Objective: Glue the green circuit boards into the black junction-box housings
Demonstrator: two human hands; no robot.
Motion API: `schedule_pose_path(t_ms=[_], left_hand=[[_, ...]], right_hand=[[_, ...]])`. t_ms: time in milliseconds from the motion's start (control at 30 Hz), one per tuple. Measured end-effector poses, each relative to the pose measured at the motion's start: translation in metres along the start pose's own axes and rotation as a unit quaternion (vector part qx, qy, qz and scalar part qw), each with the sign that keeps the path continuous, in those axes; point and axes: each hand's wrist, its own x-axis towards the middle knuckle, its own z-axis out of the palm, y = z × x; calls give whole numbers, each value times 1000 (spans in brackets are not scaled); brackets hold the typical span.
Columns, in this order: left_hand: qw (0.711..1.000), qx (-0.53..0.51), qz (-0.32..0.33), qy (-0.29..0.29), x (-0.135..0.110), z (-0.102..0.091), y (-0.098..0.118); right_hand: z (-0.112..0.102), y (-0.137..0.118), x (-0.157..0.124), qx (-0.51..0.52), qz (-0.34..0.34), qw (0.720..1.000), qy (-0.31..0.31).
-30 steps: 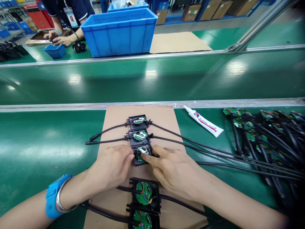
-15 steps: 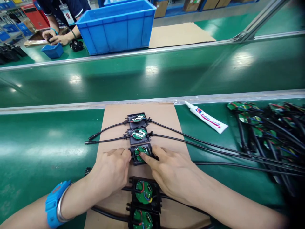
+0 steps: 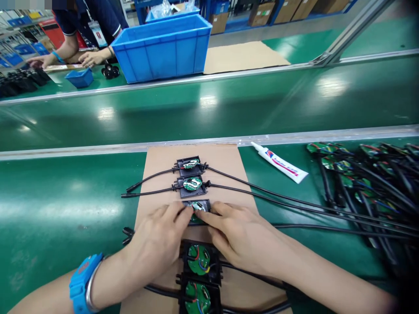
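We find five black housings lined up on the cardboard sheet (image 3: 222,152), with attention on the middle housing (image 3: 206,204), which lies on the sheet between two farther units and two nearer ones. The left hand (image 3: 163,224) has its fingers bent and drawn close together at that housing's left edge; we cannot tell whether they pinch a lead. The right hand (image 3: 240,231) extends its index finger onto the circuit board (image 3: 198,204) inside, its other fingers curled; its thumb's contact is unclear. The far housing (image 3: 182,171) and second housing (image 3: 183,192) each carry a board showing a white looping band, with black cable leaving both sides; we judge these two the most advanced. The nearer housing (image 3: 214,271) and nearest housing (image 3: 216,301) hold boards with coloured wires exposed and no such band visible, so we rate them less advanced. How well the middle board is seated cannot be confirmed beneath the fingers. Outstanding stock, in our judgement, is the heap of cabled boards (image 3: 363,187) at right, near the white tube (image 3: 283,166).
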Motion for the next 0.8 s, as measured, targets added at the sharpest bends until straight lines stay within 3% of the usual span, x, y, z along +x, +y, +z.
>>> schedule_pose_path(t_ms=[200, 400, 500, 633, 800], left_hand=[[998, 19, 66, -6, -14, 27, 6], [997, -52, 64, -9, -5, 10, 0], [994, -88, 64, 19, 1, 1, 0], [987, -107, 110, 51, 6, 7, -3], [985, -96, 141, 38, 3, 21, -7]], right_hand=[[-4, 5, -4, 68, 23, 997, 10], [-14, 10, -3, 104, 62, 992, -37], [-20, 11, -3, 121, 66, 990, -42], [-22, 10, -5, 91, 78, 992, -35], [-20, 13, -5, 119, 76, 988, -55]])
